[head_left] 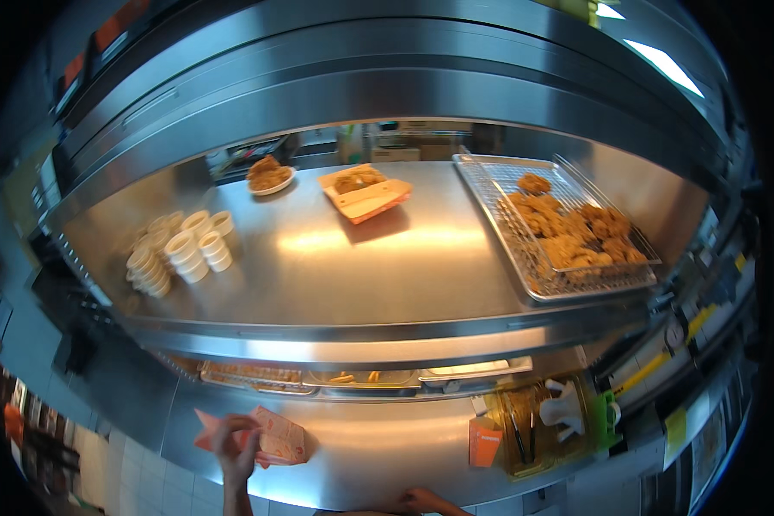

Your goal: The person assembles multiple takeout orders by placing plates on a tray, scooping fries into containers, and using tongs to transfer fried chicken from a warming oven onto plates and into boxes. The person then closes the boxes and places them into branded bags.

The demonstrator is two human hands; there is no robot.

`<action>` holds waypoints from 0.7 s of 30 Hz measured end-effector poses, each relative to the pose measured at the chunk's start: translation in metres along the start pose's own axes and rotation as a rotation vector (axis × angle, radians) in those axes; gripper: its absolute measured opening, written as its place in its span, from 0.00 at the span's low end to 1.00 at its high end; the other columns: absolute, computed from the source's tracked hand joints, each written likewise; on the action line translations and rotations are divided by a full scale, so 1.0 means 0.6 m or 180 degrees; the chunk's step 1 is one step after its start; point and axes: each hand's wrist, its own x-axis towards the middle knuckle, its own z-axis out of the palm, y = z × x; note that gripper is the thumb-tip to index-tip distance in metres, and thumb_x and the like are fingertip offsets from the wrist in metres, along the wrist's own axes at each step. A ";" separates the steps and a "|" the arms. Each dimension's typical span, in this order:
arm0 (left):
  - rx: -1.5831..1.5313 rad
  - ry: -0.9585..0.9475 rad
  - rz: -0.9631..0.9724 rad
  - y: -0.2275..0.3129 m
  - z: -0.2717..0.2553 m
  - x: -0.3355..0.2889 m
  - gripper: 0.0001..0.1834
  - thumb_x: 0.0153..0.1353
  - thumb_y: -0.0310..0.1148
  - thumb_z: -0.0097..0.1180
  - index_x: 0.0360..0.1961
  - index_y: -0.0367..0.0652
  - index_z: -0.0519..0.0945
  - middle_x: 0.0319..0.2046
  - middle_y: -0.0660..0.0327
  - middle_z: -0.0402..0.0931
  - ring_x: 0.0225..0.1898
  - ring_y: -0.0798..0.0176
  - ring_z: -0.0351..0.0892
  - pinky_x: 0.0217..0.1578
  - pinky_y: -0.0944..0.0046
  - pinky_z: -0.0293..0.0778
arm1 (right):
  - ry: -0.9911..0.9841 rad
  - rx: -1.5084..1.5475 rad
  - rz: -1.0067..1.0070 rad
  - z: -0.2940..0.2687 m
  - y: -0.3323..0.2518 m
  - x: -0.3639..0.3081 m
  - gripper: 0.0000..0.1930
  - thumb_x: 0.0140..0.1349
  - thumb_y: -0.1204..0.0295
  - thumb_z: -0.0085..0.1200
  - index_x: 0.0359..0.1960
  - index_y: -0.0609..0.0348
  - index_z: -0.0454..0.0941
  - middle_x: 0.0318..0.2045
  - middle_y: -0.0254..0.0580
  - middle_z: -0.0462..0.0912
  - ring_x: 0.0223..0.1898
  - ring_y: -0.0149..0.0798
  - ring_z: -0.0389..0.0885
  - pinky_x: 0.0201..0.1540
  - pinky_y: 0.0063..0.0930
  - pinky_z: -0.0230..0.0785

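Note:
At the lower left, my left hand (236, 443) grips an orange-red patterned paper carton (281, 439) by its near side, fingers and thumb closed on it. The carton stands on the lower steel counter (378, 447), its flap sticking out to the left. By the counter's front edge, my right hand (420, 500) is curled closed, apart from the carton. Whether anything is inside its fingers is hidden. On the upper shelf lies an open carton (371, 205) with fried pieces in it.
Stacked white cups (183, 249) stand on the shelf's left, near a bowl of fried chicken (269, 175). A rack tray (512, 249) holds fried chicken at right. Below are food pans (365, 378), an orange carton (485, 443), and a yellowish tray (512, 469) with tongs (518, 426).

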 end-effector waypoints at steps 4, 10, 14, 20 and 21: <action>0.0521 -0.1860 0.0926 0.063 0.065 0.068 0.09 0.50 0.28 0.69 0.34 0.45 0.83 0.36 0.61 0.83 0.39 0.56 0.82 0.40 0.59 0.75 | 0.0278 0.0367 0.0125 -0.050 0.025 -0.004 0.19 0.57 0.64 0.57 0.50 0.57 0.80 0.43 0.48 0.85 0.43 0.47 0.85 0.48 0.39 0.76; 0.0809 -0.1413 0.1576 0.056 0.229 0.338 0.14 0.57 0.29 0.62 0.45 0.44 0.80 0.37 0.56 0.79 0.41 0.52 0.80 0.42 0.55 0.76 | 0.0406 -0.0259 0.0251 -0.136 -0.122 0.015 0.19 0.58 0.66 0.55 0.52 0.55 0.79 0.43 0.46 0.85 0.44 0.45 0.84 0.49 0.37 0.75; 0.2334 -0.1302 0.1538 -0.019 0.421 0.522 0.22 0.59 0.34 0.57 0.56 0.46 0.75 0.56 0.54 0.73 0.61 0.52 0.70 0.57 0.52 0.71 | 0.0406 -0.0150 0.0161 -0.166 -0.195 0.013 0.21 0.59 0.62 0.56 0.53 0.56 0.77 0.42 0.49 0.85 0.44 0.48 0.85 0.49 0.40 0.75; 0.3783 -0.2101 0.1273 -0.132 0.483 0.620 0.17 0.62 0.38 0.53 0.50 0.47 0.82 0.53 0.51 0.78 0.58 0.48 0.74 0.62 0.47 0.65 | 0.1541 0.0611 0.0151 -0.124 -0.161 -0.066 0.19 0.59 0.65 0.60 0.51 0.56 0.79 0.35 0.47 0.86 0.38 0.45 0.86 0.42 0.35 0.77; 0.3900 -0.1974 0.1282 -0.144 0.471 0.626 0.16 0.63 0.38 0.52 0.49 0.47 0.83 0.51 0.51 0.79 0.57 0.48 0.75 0.62 0.47 0.66 | 0.1704 0.0699 0.0206 -0.107 -0.146 -0.086 0.18 0.58 0.67 0.61 0.50 0.57 0.80 0.33 0.45 0.86 0.35 0.42 0.85 0.40 0.33 0.76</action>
